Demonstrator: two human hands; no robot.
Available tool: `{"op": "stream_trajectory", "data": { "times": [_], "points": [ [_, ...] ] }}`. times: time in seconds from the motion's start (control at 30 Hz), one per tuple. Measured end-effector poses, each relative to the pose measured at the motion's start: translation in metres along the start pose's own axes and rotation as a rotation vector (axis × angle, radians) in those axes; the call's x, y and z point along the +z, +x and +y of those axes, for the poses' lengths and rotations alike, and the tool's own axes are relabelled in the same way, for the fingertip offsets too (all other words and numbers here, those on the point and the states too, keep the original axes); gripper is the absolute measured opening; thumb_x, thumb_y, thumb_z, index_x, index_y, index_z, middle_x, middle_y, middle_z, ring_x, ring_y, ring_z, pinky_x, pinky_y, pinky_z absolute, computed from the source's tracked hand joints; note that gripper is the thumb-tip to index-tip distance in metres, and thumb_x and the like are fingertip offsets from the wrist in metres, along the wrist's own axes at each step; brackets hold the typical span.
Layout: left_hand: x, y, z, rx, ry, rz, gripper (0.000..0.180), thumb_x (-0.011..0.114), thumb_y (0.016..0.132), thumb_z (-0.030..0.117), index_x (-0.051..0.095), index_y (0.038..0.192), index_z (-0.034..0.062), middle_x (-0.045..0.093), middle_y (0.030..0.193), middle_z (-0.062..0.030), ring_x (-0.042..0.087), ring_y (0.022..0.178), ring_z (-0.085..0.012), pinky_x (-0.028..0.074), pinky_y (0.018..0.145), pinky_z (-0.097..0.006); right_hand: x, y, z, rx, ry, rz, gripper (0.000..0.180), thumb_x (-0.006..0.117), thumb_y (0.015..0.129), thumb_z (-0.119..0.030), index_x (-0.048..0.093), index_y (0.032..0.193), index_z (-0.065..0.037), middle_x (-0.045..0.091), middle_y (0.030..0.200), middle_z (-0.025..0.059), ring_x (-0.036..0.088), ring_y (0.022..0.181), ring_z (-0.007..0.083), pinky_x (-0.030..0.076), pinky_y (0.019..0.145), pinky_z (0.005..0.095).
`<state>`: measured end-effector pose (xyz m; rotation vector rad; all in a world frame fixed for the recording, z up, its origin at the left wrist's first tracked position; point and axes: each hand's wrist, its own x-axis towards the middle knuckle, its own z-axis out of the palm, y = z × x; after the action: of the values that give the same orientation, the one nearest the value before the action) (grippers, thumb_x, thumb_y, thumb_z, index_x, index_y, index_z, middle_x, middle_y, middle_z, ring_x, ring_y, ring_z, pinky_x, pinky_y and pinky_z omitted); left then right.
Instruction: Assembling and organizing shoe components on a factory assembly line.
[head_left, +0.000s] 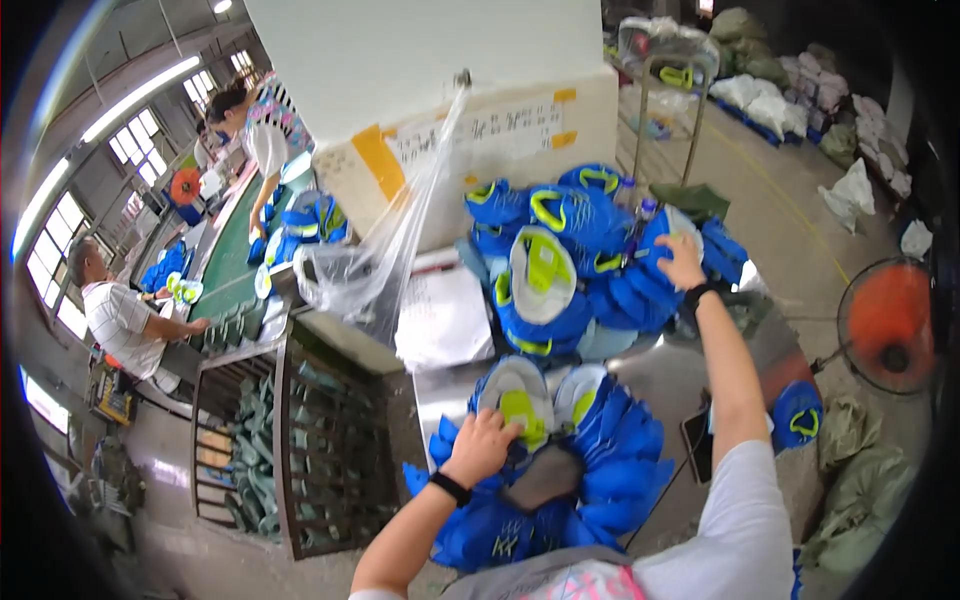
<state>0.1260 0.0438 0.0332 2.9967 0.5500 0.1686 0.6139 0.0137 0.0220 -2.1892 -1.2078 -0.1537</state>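
Note:
Blue shoe uppers with white edges and yellow-green linings lie fanned in a ring before me. My left hand (483,448) is closed on the edge of one upper (525,402) at the ring's far left, fingertips at its lining. Beside it lies another upper (578,395), and more overlapping uppers (622,455) curve down the right side. My right arm reaches forward to a heap of uppers (580,220) on the far part of the metal table (745,365). There my right hand (682,262) grips a blue upper (655,238) by its pale rim; the fingertips are partly hidden.
A paper stack (445,315) and a hanging clear plastic bag (370,265) are left of the heap. A phone (697,445) lies right. An orange fan (888,325) stands beyond. A rack (290,440) holds green shoe lasts. Two people (130,315) work along a green-topped line (232,255).

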Motion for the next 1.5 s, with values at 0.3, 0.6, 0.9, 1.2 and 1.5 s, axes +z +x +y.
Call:
{"op": "stream_trajectory", "data": {
  "times": [0.3, 0.6, 0.9, 1.2, 1.5],
  "points": [
    [0.015, 0.025, 0.034, 0.136, 0.071, -0.157, 0.014, 0.050, 0.074, 0.012, 0.059, 0.085, 0.0097, 0.060, 0.082, -0.0054, 0.057, 0.087, -0.0191, 0.039, 0.074, -0.034, 0.009, -0.174, -0.200, -0.551, -0.050, -0.913, 0.020, 0.052, 0.074, -0.019, 0.064, 0.079, -0.003, 0.063, 0.086, 0.0175, 0.060, 0.083, 0.0319, 0.047, 0.074, 0.0421],
    [0.035, 0.005, 0.003, -0.035, 0.150, -0.197, 0.017, 0.049, 0.077, 0.018, 0.064, 0.085, 0.0160, 0.062, 0.081, -0.0056, 0.062, 0.078, -0.0206, 0.042, 0.069, -0.036, 0.032, -0.230, -0.182, -0.379, -0.442, -1.019, 0.027, 0.051, 0.075, -0.015, 0.062, 0.100, -0.014, 0.064, 0.088, 0.0138, 0.061, 0.082, 0.0298, 0.047, 0.071, 0.0426],
    [0.035, 0.000, 0.012, 0.010, 0.161, -0.096, 0.019, 0.049, 0.077, 0.020, 0.065, 0.087, 0.0231, 0.061, 0.080, -0.0042, 0.061, 0.079, -0.0198, 0.039, 0.075, -0.036, 0.073, -0.240, -0.217, -0.059, -0.090, -0.824, 0.029, 0.055, 0.075, -0.034, 0.066, 0.084, -0.009, 0.064, 0.088, 0.0157, 0.059, 0.087, 0.0348, 0.046, 0.074, 0.0446],
    [0.058, 0.016, 0.016, 0.049, 0.154, -0.128, 0.020, 0.047, 0.079, 0.021, 0.067, 0.076, 0.0250, 0.064, 0.074, -0.0010, 0.062, 0.077, -0.0178, 0.040, 0.076, -0.037, 0.056, -0.236, -0.187, -0.121, 0.046, -0.813, 0.027, 0.068, 0.066, -0.027, 0.064, 0.073, -0.001, 0.062, 0.069, 0.0166, 0.062, 0.062, 0.0277, 0.048, 0.058, 0.0372],
    [0.060, 0.024, 0.019, 0.036, 0.191, -0.241, 0.023, 0.046, 0.082, 0.024, 0.068, 0.080, 0.0263, 0.065, 0.072, -0.0001, 0.063, 0.077, -0.0177, 0.038, 0.080, -0.036, 0.047, -0.236, -0.194, -0.100, -0.092, -0.786, 0.017, 0.057, 0.063, -0.014, 0.065, 0.071, -0.001, 0.062, 0.070, 0.0189, 0.060, 0.062, 0.0340, 0.047, 0.058, 0.0385]
  ]
}}
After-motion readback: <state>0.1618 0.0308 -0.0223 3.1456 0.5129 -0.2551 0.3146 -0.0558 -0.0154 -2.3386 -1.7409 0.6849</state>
